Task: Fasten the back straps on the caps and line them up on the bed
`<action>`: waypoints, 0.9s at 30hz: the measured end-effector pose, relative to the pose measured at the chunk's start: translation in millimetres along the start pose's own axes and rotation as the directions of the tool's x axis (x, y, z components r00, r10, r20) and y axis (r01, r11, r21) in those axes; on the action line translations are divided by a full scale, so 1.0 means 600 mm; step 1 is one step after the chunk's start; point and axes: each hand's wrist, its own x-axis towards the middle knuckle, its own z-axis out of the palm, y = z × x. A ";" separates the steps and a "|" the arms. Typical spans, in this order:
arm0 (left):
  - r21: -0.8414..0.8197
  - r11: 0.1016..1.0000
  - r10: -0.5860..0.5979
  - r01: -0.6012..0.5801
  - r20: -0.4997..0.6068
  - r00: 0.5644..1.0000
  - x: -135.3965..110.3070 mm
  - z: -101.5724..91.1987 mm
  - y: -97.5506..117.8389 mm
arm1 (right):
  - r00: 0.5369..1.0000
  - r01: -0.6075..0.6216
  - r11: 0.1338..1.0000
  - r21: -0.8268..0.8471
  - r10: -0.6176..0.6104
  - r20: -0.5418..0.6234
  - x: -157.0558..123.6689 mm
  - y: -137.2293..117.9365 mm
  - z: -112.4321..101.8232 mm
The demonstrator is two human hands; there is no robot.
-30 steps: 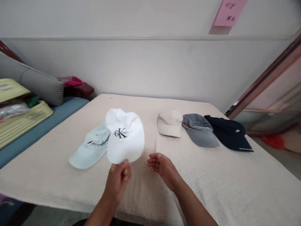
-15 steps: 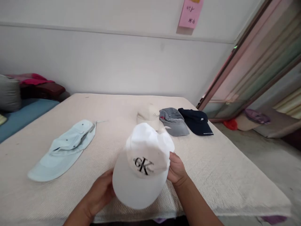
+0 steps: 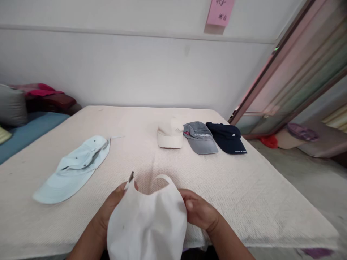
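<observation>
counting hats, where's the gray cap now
In the head view, the gray cap lies right of centre, between the beige cap and the navy cap.

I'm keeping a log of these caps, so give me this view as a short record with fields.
Held: white cap
Left hand: gripping the cap's left side
Right hand: gripping its right side
Row beyond, left to right: beige cap, gray cap, navy cap
Apart, at left: pale blue cap
Surface: cream cloth
Wall: pink note
</observation>
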 end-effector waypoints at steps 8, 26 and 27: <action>0.312 0.948 -0.178 0.060 0.364 0.914 0.025 0.048 -0.024 | 0.964 0.107 0.994 -0.011 -0.107 -0.242 0.024 -0.022 -0.006; 0.343 0.933 0.085 -0.109 0.084 0.993 0.043 0.052 -0.020 | 0.940 0.022 0.962 -0.272 -0.112 -0.321 0.031 -0.047 -0.017; 0.337 0.935 0.084 -0.108 0.085 0.993 0.044 0.051 -0.020 | 0.935 0.038 0.965 -0.261 -0.126 -0.331 0.031 -0.048 -0.019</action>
